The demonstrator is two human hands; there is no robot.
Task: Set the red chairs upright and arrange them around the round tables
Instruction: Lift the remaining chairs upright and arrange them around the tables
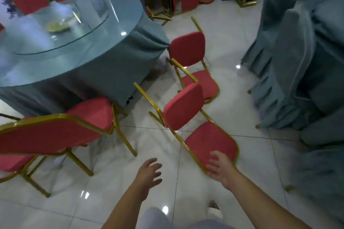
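Roughly halfway: a few upright chairs (55, 135) stand at the round table (115, 61), but two lie tipped on the floor beside it, more piled behind. The person's left hand (149, 171) and right hand (220, 169) reach empty, fingers spread, over the nearest fallen chair (183, 106)

Bare left hand (149, 172), bare right hand (220, 168); forearms (260, 202) uncovered to frame edge — pale grey-white trousers (154, 217), one light-coloured shoe (214, 210).
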